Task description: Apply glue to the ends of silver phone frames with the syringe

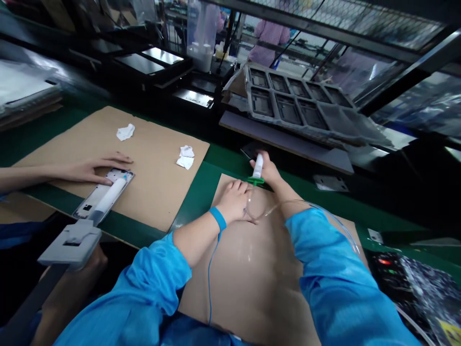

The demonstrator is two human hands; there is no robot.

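My right hand [271, 174] is closed around a white syringe-like dispenser [258, 166] with a green collar [255, 181]; a clear tube [277, 207] runs from it back over my blue sleeve. My left hand [235, 200] lies palm down on a brown cardboard sheet [248, 269], fingers together, right beside the dispenser tip. Whatever is under the left hand is hidden. A blue wrist strap [218, 218] with a thin cord sits on my left wrist.
A co-worker's hand [94, 169] at the left rests by a white phone frame [103, 194] on another cardboard sheet [151, 158], with crumpled white wipes [125, 132] nearby. A grey compartment tray [298, 101] stands at the back. A grey tool [70, 242] is at lower left.
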